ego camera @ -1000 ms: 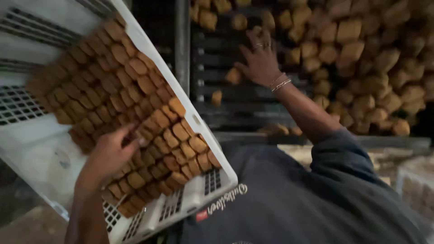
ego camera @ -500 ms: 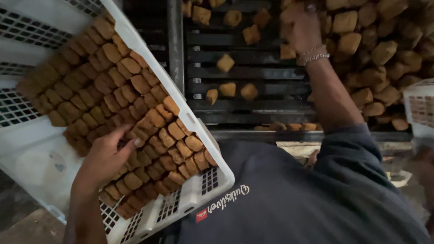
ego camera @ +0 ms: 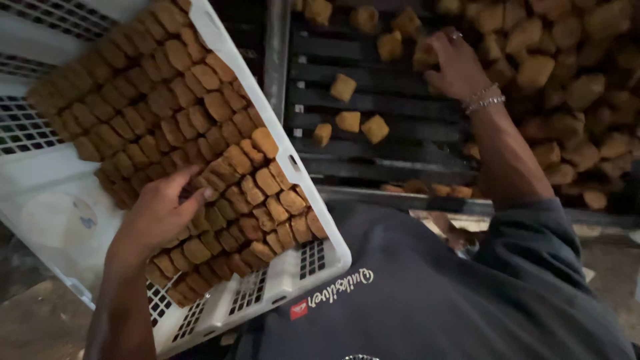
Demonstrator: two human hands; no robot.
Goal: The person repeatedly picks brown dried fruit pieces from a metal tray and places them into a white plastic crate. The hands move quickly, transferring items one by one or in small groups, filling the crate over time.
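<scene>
A white plastic crate [ego camera: 313,257] leans against my body, tilted, packed with rows of several golden-brown baked pieces [ego camera: 200,107]. My left hand [ego camera: 160,213] rests flat on the packed pieces near the crate's lower middle, fingers spread, holding nothing. My right hand [ego camera: 453,63], with bracelets at the wrist, reaches out over a dark slatted conveyor [ego camera: 373,163] and touches loose brown pieces at the edge of a big heap [ego camera: 573,80]. Whether its fingers close on a piece is hidden. A few loose pieces [ego camera: 353,120] lie on the slats.
A dark metal post [ego camera: 277,60] stands between the crate and the conveyor. The conveyor's front rail [ego camera: 400,197] runs just above my dark shirt [ego camera: 413,300]. A second white crate's perforated wall [ego camera: 27,127] shows at the far left.
My right hand has moved from the heap on the right toward the left, over the slats near the loose pieces. My left hand stays on the packed pieces.
</scene>
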